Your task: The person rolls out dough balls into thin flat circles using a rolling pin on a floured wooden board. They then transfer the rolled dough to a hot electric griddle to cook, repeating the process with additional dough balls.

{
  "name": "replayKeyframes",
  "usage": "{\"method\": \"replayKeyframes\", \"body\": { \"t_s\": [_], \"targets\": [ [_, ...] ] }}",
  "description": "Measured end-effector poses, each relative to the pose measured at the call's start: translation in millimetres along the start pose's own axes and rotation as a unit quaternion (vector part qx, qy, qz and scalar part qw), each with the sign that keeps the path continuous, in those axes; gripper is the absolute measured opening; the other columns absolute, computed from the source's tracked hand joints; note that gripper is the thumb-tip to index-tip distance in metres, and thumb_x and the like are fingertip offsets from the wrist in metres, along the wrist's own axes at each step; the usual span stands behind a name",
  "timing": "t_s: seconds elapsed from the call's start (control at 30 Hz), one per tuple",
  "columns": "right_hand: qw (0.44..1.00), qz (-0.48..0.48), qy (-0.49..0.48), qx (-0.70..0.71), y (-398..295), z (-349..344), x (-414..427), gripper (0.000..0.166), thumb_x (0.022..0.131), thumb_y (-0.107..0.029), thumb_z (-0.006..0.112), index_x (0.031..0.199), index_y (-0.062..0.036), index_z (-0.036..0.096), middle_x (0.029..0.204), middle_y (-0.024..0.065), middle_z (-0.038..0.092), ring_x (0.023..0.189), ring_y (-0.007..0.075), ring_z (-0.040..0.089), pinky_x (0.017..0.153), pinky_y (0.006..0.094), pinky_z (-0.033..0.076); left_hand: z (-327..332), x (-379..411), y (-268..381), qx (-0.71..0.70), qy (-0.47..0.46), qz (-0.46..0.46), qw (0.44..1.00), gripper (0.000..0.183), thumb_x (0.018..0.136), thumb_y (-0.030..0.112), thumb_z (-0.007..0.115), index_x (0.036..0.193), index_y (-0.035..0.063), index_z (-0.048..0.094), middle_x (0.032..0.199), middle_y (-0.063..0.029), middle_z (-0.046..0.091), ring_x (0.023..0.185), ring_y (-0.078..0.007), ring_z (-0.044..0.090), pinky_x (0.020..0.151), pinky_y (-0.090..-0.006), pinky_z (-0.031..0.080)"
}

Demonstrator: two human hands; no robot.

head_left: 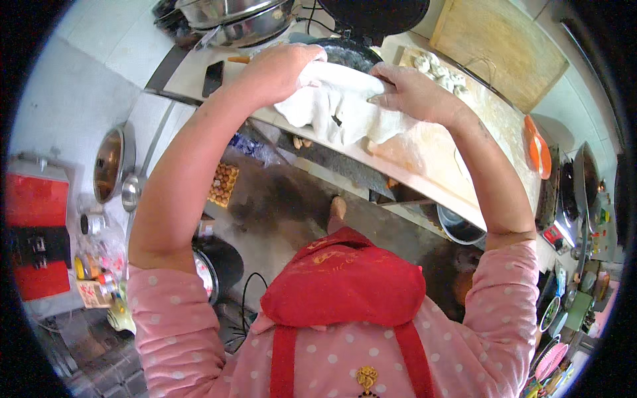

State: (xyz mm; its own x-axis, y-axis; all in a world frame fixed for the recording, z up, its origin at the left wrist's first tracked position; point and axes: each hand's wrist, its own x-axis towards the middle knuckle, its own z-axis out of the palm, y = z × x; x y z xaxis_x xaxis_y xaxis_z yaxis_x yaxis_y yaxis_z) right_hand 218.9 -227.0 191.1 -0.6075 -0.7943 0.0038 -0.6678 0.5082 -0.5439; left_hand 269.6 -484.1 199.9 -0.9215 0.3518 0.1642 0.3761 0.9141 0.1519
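Note:
Between my hands a floury white sheet, which looks like thin dough or cloth, hangs over the front edge of the worktop. My left hand (291,69) grips the white sheet (348,107) at its left end, with the fingers curled over it. At its right end my right hand (410,92) pinches it between thumb and fingers. A small dark mark or hole shows near the sheet's middle. Just behind it lies a round dark electric griddle (348,53) with its lid (380,12) raised.
Dough pieces (438,69) sit on a board at the back right. A phone (213,78) lies left of my left hand. Steel pans (239,20) stand at the back left. An orange-handled tool (538,149) is far right. Eggs in a tray (223,185) are on the floor.

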Motion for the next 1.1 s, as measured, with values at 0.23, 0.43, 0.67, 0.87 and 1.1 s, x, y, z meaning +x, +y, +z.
{"method": "replayKeyframes", "body": {
  "t_s": [0.23, 0.43, 0.67, 0.87, 1.1],
  "targets": [
    [0.998, 0.011, 0.056, 0.032, 94.2, -4.9, 127.8, 0.045, 0.086, -0.020, 0.065, 0.127, -0.0064, 0.053, 0.108, 0.0149, 0.065, 0.096, 0.0241, 0.062, 0.087, 0.0336, 0.047, 61.9, 114.4, -117.6, 0.017, 0.083, 0.036, 0.996, 0.032, 0.078, 0.014, 0.068, 0.110, 0.0105, 0.063, 0.100, -0.0160, 0.066, 0.095, -0.0355, 0.062, 0.082, -0.0438, 0.048],
    [0.993, 0.051, 0.070, -0.080, 132.4, 40.5, 153.6, 0.044, 0.083, -0.011, 0.060, 0.127, -0.0096, 0.053, 0.111, 0.0225, 0.059, 0.102, 0.0389, 0.059, 0.090, 0.0434, 0.048, 127.5, 123.2, -136.8, -0.052, 0.051, -0.004, 0.997, 0.034, 0.082, 0.004, 0.056, 0.112, 0.0158, 0.064, 0.107, -0.0099, 0.059, 0.107, -0.0310, 0.053, 0.090, -0.0445, 0.038],
    [0.990, 0.065, 0.099, -0.075, 164.3, 117.8, 143.1, 0.045, 0.081, -0.013, 0.063, 0.125, -0.0096, 0.054, 0.121, 0.0207, 0.054, 0.112, 0.0375, 0.053, 0.100, 0.0411, 0.042, 192.4, 94.0, -156.4, -0.047, 0.004, 0.006, 0.999, 0.032, 0.079, 0.001, 0.056, 0.108, 0.0115, 0.064, 0.110, -0.0099, 0.060, 0.112, -0.0297, 0.052, 0.091, -0.0441, 0.038],
    [0.991, 0.093, 0.084, -0.043, 140.5, 107.4, 133.4, 0.046, 0.080, -0.015, 0.065, 0.125, -0.0101, 0.054, 0.122, 0.0202, 0.053, 0.112, 0.0389, 0.052, 0.101, 0.0422, 0.040, 186.5, 92.2, -157.3, -0.023, -0.022, 0.020, 0.999, 0.034, 0.077, 0.005, 0.061, 0.111, 0.0100, 0.060, 0.111, -0.0121, 0.062, 0.110, -0.0304, 0.055, 0.092, -0.0442, 0.038],
    [0.989, 0.127, 0.049, -0.060, 128.8, 107.0, 123.9, 0.048, 0.080, -0.015, 0.066, 0.127, -0.0100, 0.053, 0.123, 0.0215, 0.053, 0.115, 0.0377, 0.051, 0.103, 0.0419, 0.038, 178.8, 77.3, -147.7, -0.049, -0.029, 0.034, 0.998, 0.041, 0.075, 0.009, 0.067, 0.116, 0.0105, 0.059, 0.112, -0.0102, 0.061, 0.112, -0.0288, 0.053, 0.093, -0.0450, 0.036]
  ]
}}
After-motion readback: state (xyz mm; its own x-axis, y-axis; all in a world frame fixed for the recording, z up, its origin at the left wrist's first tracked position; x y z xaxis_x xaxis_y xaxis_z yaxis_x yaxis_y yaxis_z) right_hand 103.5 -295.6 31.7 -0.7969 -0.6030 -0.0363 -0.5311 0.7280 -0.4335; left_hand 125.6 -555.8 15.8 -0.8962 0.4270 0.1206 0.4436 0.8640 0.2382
